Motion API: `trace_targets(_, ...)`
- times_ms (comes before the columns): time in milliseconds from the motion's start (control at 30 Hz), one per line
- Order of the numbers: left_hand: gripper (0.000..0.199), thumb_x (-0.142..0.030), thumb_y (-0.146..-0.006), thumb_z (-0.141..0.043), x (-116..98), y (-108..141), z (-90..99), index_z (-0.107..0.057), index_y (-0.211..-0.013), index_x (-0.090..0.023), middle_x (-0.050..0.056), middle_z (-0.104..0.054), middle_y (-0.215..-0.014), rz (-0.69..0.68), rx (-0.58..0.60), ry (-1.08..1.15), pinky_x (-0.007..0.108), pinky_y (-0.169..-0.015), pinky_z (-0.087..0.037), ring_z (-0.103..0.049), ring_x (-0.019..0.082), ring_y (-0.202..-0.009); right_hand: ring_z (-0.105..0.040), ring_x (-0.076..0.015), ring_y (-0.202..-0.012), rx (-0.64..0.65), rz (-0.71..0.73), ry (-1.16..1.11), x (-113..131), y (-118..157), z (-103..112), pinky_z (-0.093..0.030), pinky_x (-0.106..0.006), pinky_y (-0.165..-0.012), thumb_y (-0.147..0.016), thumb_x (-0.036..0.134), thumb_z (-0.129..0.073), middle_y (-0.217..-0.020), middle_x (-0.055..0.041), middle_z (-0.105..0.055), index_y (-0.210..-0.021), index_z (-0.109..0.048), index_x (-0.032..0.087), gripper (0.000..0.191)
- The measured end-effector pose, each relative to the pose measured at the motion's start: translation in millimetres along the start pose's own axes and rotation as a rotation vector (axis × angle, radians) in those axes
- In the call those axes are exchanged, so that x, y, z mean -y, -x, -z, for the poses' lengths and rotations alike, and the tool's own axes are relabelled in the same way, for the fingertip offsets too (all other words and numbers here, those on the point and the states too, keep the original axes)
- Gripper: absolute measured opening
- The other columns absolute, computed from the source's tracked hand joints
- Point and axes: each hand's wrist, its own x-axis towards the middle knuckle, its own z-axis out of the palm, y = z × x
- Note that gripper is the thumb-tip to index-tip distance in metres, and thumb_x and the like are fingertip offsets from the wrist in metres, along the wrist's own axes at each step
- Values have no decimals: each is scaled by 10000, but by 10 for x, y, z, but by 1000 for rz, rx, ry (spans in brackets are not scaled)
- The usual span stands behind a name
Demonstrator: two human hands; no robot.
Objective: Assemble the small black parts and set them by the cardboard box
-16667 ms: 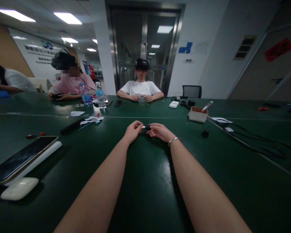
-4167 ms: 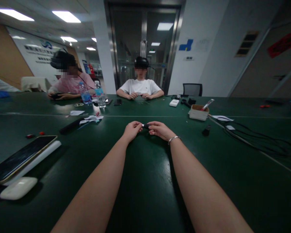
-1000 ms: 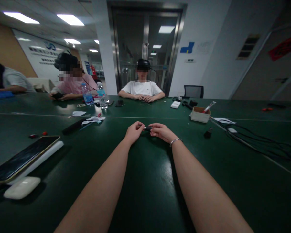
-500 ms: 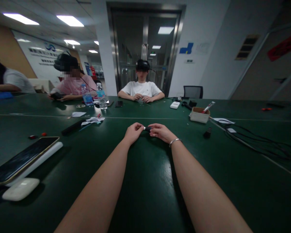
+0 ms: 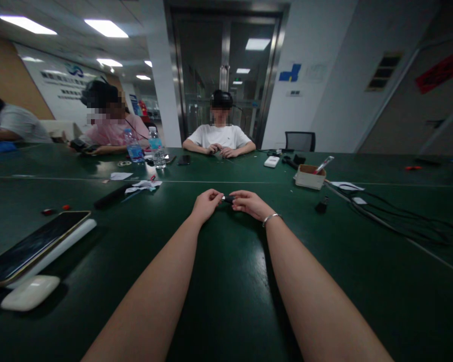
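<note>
Above the green table [image 5: 226, 281], a small black stick with a silver end [image 5: 229, 199] spans the gap between my hands. The fingertips of my left hand [image 5: 207, 206] pinch its silver end. My right hand [image 5: 252, 205], with a silver bracelet on the wrist, is closed on the black end. Fingers cover part of the stick, and it is too small for me to tell its exact kind.
To the left lie a phone [image 5: 38, 246], a white rounded case [image 5: 30, 293] and crumpled paper [image 5: 143, 186]. At right are a small box [image 5: 310, 179], a dark small object [image 5: 322, 204] and black cables [image 5: 392, 216]. Water bottles [image 5: 157, 151] and a person [image 5: 219, 136] are across the table.
The whole view has shifted very slightly. Both hands keep the same hold on the black stick, with no clear movement between them.
</note>
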Motion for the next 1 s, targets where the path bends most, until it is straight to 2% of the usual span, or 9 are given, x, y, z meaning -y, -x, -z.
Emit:
trace_targets(267,324,-478,-761,-572,-17,14,1,-623,-809,-162,35,-663,-696,32,7,-5,261,-615,-438,-586,130,-613,-639,-106,-583,0,-3,11,10,7,-12,-572,-212,-598,-686,-45,-627,-699,-37,-649,-913,-651,114,278)
trace_targets(1000,407,-561,-770,-522,-83,47,22,-620,-701,-171,33,-659,-638,56,-14,-136,256,-576,-399,-569,132,-561,-649,-102,-617,51,18,3,3,6,0,-567,-209,-627,-650,-29,-671,-745,-7,-611,-877,-657,129,277)
